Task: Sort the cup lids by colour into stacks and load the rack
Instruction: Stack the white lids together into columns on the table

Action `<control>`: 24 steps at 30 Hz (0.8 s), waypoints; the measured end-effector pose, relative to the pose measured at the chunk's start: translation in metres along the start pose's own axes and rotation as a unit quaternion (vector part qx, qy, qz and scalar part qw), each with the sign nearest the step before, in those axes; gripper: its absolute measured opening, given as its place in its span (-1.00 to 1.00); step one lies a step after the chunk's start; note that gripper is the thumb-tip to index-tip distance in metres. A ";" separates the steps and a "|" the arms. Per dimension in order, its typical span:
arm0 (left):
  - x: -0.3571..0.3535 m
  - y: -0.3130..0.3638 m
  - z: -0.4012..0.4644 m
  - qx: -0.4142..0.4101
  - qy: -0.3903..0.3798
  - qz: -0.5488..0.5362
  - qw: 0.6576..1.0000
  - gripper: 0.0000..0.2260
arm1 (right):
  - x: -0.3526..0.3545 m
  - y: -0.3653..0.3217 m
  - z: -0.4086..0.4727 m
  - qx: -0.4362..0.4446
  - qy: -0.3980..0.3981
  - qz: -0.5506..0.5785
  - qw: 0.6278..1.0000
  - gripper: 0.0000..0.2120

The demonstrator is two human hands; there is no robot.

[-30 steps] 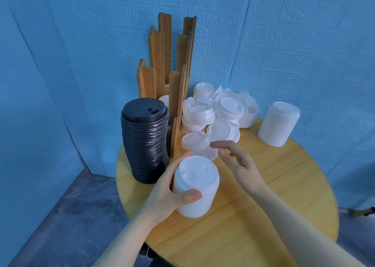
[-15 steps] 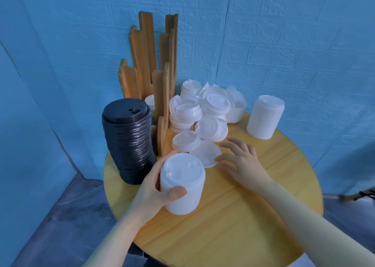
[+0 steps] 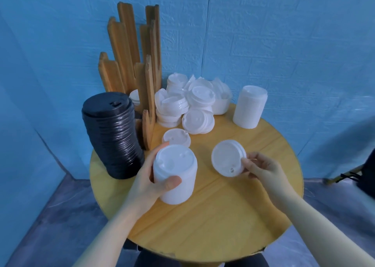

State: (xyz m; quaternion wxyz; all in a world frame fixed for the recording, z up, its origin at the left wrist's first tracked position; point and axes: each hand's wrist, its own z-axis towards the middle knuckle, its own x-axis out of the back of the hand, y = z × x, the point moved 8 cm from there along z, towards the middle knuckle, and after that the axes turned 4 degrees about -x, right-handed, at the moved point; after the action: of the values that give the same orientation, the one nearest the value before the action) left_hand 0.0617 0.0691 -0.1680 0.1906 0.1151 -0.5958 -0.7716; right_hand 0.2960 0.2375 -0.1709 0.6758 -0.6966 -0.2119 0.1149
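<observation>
A: What is held by the left hand (image 3: 150, 177)?
B: A white stack (image 3: 175, 175) of lids is gripped, resting on the counter (image 3: 223, 216) beside the black stack (image 3: 111, 134).
A: And the right hand (image 3: 261, 168)?
B: A single white lid (image 3: 227, 160) is pinched at its edge, tilted above the counter.
A: Where is the rack (image 3: 132, 63)?
B: It is stood behind the black stack, with loose lids (image 3: 192, 104) heaped beside it and another white stack (image 3: 249, 106) further right.
</observation>
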 end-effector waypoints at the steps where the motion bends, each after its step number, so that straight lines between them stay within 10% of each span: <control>1: -0.005 0.000 0.000 0.002 -0.005 -0.004 1.000 -0.04 | -0.001 0.006 -0.001 -0.055 -0.007 0.040 0.998 -0.83; 7: -0.026 0.000 -0.004 0.007 -0.037 -0.017 0.999 -0.03 | 0.010 0.010 -0.010 -0.130 0.020 0.009 0.991 -0.80; 14: -0.024 -0.001 -0.004 0.002 -0.033 -0.016 0.999 -0.06 | 0.019 -0.018 -0.017 0.054 0.045 -0.445 0.893 -0.79; 20: -0.022 -0.002 -0.004 0.001 -0.035 -0.012 0.999 -0.03 | -0.027 -0.016 -0.019 0.084 -0.282 -0.354 0.888 -0.25; 24: -0.022 -0.002 -0.006 0.004 -0.043 -0.013 0.999 -0.02 | -0.035 -0.007 -0.012 0.066 -0.326 -0.410 0.849 -0.22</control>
State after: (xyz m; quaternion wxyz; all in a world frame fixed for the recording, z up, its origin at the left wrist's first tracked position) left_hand 0.0839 0.0739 -0.1722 0.1540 0.0901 -0.6049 -0.7760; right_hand 0.2692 0.2105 -0.1677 0.5979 -0.4226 -0.6783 0.0623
